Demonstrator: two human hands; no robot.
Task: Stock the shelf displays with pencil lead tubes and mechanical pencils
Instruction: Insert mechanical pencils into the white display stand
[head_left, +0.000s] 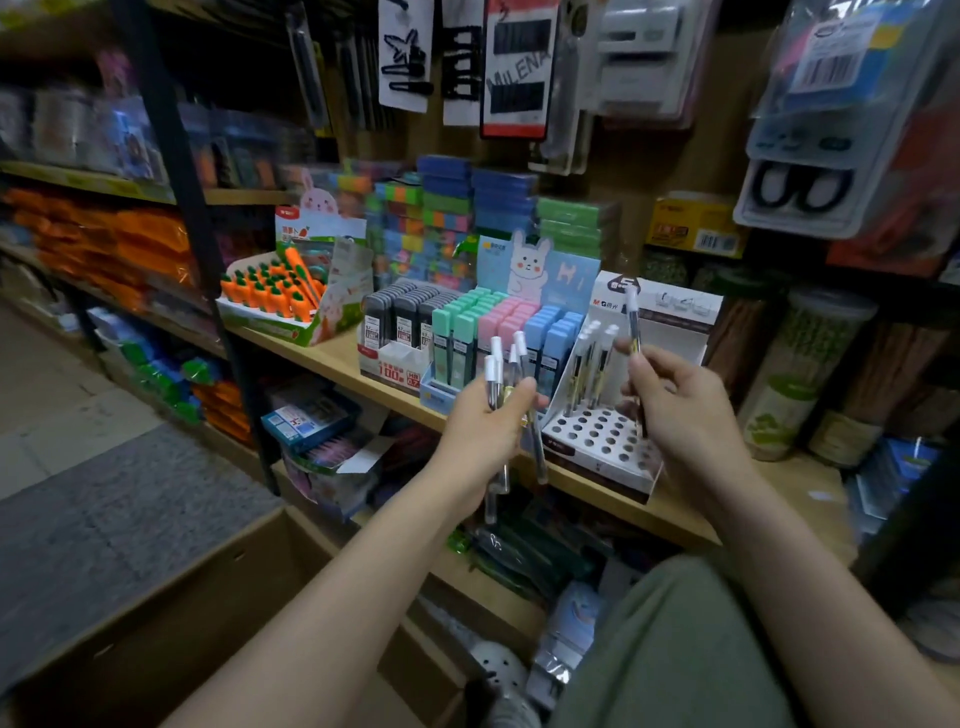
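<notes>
Left hand (485, 415) grips a bundle of white-capped mechanical pencils (501, 364) before the lead tube display (467, 332), right hand (675, 400) pinches 1 pencil (632, 322) upright above the perforated white pencil stand (602, 436) on the wooden shelf (332, 358).

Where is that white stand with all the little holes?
In the head view, the white pencil stand sits on the wooden shelf right of centre, just right of the pastel lead tube display, between the person's two hands.

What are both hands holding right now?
Left hand: grips a bunch of pencils.
Right hand: pinches one pencil above the stand.
</notes>
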